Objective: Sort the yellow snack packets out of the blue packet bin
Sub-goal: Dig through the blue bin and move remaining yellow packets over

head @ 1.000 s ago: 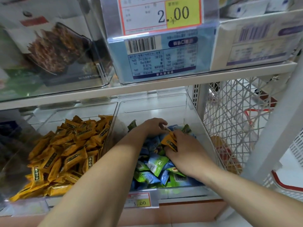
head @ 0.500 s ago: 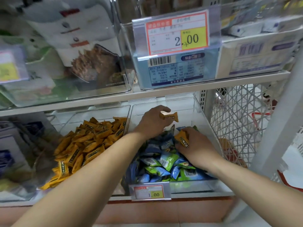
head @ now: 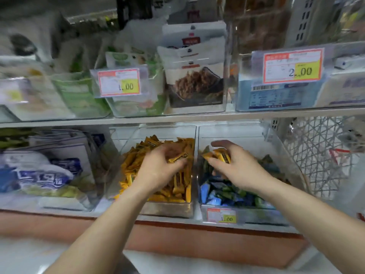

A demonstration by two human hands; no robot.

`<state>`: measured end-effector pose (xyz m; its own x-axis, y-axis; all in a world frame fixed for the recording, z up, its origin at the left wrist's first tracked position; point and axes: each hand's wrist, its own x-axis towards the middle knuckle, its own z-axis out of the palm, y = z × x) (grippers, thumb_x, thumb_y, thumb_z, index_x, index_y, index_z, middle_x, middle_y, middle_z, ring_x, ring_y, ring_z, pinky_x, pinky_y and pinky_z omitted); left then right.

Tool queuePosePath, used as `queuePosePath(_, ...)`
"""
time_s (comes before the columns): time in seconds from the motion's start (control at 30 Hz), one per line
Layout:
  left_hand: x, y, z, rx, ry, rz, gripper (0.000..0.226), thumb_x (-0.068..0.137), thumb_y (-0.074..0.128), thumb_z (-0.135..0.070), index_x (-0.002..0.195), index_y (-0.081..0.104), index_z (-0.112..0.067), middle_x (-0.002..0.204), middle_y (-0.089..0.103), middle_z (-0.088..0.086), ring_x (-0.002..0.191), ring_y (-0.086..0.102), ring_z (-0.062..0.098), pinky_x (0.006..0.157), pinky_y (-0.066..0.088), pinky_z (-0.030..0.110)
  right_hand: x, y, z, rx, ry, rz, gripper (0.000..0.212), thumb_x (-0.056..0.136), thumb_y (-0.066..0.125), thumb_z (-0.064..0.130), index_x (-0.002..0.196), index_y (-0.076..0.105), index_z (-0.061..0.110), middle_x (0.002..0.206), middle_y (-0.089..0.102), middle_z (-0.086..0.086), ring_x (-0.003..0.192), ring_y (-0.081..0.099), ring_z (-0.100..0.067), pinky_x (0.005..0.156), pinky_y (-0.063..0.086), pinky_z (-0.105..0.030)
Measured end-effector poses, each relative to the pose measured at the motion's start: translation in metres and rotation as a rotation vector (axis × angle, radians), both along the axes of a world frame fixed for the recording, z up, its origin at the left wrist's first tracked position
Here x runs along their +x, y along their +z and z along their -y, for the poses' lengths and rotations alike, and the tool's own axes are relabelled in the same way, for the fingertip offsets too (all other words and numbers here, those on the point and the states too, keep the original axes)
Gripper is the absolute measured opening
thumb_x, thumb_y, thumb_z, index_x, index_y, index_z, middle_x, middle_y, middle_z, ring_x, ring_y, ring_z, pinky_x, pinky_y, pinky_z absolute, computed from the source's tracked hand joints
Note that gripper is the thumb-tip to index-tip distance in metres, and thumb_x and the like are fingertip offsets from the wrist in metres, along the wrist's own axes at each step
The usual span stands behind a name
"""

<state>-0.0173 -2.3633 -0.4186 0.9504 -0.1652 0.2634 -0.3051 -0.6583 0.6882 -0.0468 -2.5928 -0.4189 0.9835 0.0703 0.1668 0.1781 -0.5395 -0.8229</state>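
A white shelf (head: 197, 118) runs across a shop rack, and clear bins (head: 225, 76) of bagged goods stand on it. Red and yellow price tags (head: 119, 82) hang on the bin fronts. Below, at the left, lie white and blue bags (head: 43, 175). A white wire rack (head: 316, 155) stands at the right. A reddish-brown base (head: 177, 238) runs under the lowest shelf, above a pale floor (head: 29, 258).

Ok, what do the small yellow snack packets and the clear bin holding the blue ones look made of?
Small yellow snack packets: probably thin printed plastic film, slightly glossy, creased. Clear bin of blue packets: rigid transparent plastic, maybe acrylic; contents show through its flat, glare-streaked walls.
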Motion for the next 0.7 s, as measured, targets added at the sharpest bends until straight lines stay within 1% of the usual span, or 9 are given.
queuePosePath(0.1, 0.009, -0.012, -0.029, 0.051, 0.096, 0.09, 0.025, 0.086, 0.072, -0.041, 0.109, 0.064, -0.036, 0.095, 0.065, -0.022, 0.09, 0.06, -0.004, 0.072, 0.046, 0.016, 0.019, 0.006, -0.037, -0.11, 0.07, 0.055, 0.032, 0.095, 0.062, 0.035, 0.126, 0.054, 0.035, 0.087, 0.069, 0.014, 0.075, 0.067, 0.001, 0.061, 0.045, -0.009)
queuePosePath(0.2, 0.02, -0.02, -0.05, 0.046, 0.146, 0.077, 0.023, 0.086, 0.072, -0.041, 0.107, 0.067, -0.033, 0.099, 0.066, -0.019, 0.094, 0.063, 0.006, 0.077, 0.049, 0.022, 0.049, 0.006, -0.069, -0.198, 0.074, 0.104, 0.027, 0.097, 0.057, 0.04, 0.124, 0.056, 0.036, 0.111, 0.065, 0.008, 0.1, 0.059, -0.014, 0.076, 0.046, -0.023)
queuePosePath(0.23, 0.024, -0.021, -0.055, 0.062, 0.163, 0.064, 0.024, 0.087, 0.071, -0.042, 0.109, 0.068, -0.033, 0.104, 0.067, -0.014, 0.097, 0.064, 0.01, 0.08, 0.052, 0.028, 0.06, 0.006, -0.08, -0.212, 0.08, 0.105, 0.026, 0.098, 0.055, 0.04, 0.123, 0.056, 0.036, 0.116, 0.064, 0.005, 0.103, 0.059, -0.017, 0.081, 0.048, -0.029)
queuePosePath(0.3, 0.032, -0.022, -0.061, 0.134, 0.221, 0.055, 0.027, 0.089, 0.066, -0.047, 0.114, 0.068, -0.036, 0.113, 0.066, -0.007, 0.098, 0.065, 0.019, 0.081, 0.055, 0.037, 0.081, 0.004, -0.099, -0.234, 0.101, 0.111, 0.024, 0.1, 0.054, 0.037, 0.124, 0.057, 0.036, 0.122, 0.065, 0.002, 0.108, 0.06, -0.02, 0.084, 0.046, -0.03)
queuePosePath(0.4, 0.039, -0.023, -0.063, 0.243, 0.334, 0.056, 0.034, 0.091, 0.06, -0.051, 0.122, 0.063, -0.036, 0.119, 0.06, -0.001, 0.1, 0.064, 0.026, 0.078, 0.053, 0.036, 0.105, -0.003, -0.118, -0.359, 0.127, 0.105, 0.031, 0.101, 0.05, 0.037, 0.131, 0.057, 0.032, 0.132, 0.061, -0.001, 0.12, 0.056, -0.024, 0.097, 0.045, -0.035)
queuePosePath(0.47, 0.043, -0.024, -0.065, 0.256, 0.388, 0.045, 0.039, 0.092, 0.06, -0.048, 0.127, 0.061, -0.031, 0.122, 0.058, 0.002, 0.104, 0.063, 0.029, 0.078, 0.05, 0.036, 0.113, -0.006, -0.123, -0.54, 0.139, 0.075, 0.04, 0.099, 0.046, 0.048, 0.135, 0.055, 0.034, 0.137, 0.057, -0.005, 0.128, 0.05, -0.029, 0.104, 0.044, -0.047)
queuePosePath(0.53, 0.046, -0.022, -0.068, 0.249, 0.416, 0.028, 0.039, 0.091, 0.06, -0.039, 0.128, 0.06, -0.026, 0.123, 0.06, 0.006, 0.108, 0.061, 0.031, 0.082, 0.053, 0.039, 0.114, -0.002, -0.123, -0.583, 0.119, 0.062, 0.046, 0.095, 0.047, 0.056, 0.137, 0.054, 0.038, 0.143, 0.052, -0.006, 0.134, 0.043, -0.031, 0.108, 0.041, -0.05)
queuePosePath(0.6, 0.048, -0.019, -0.069, 0.268, 0.407, 0.032, 0.041, 0.09, 0.062, -0.033, 0.13, 0.059, -0.026, 0.125, 0.061, 0.007, 0.113, 0.058, 0.032, 0.085, 0.055, 0.043, 0.109, 0.007, -0.114, -0.536, 0.08, 0.101, 0.045, 0.092, 0.051, 0.057, 0.133, 0.058, 0.037, 0.14, 0.054, -0.003, 0.133, 0.044, -0.028, 0.107, 0.042, -0.049)
queuePosePath(0.7, 0.043, -0.011, -0.063, 0.288, 0.351, 0.08, 0.046, 0.089, 0.063, -0.033, 0.134, 0.057, -0.026, 0.131, 0.057, 0.004, 0.122, 0.052, 0.03, 0.088, 0.052, 0.04, 0.083, 0.013, -0.08, -0.593, 0.098, 0.161, 0.033, 0.093, 0.055, 0.049, 0.119, 0.067, 0.032, 0.121, 0.063, 0.001, 0.118, 0.054, -0.023, 0.097, 0.047, -0.042)
